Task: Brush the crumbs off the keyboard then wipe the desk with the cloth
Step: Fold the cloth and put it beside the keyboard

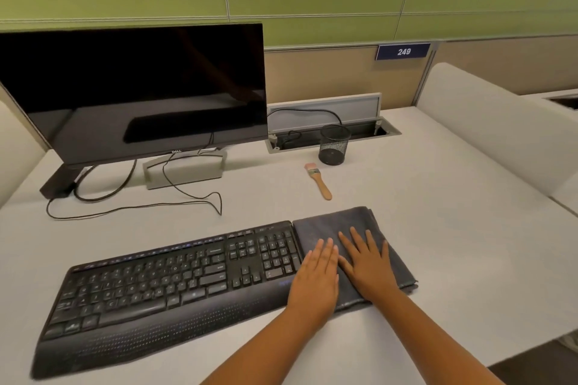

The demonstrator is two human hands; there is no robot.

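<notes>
A black keyboard lies slanted on the pale desk. A dark folded cloth sits flat against the keyboard's right end. My left hand rests flat with straight fingers on the cloth's left part, at the keyboard's edge. My right hand lies flat on the cloth beside it, fingers spread. A small brush with a wooden handle and pale bristles lies on the desk beyond the cloth, untouched. No crumbs are visible at this distance.
A dark monitor stands at the back left with loose cables trailing in front of its stand. A black mesh pen cup stands by an open cable hatch. A padded divider borders the right side.
</notes>
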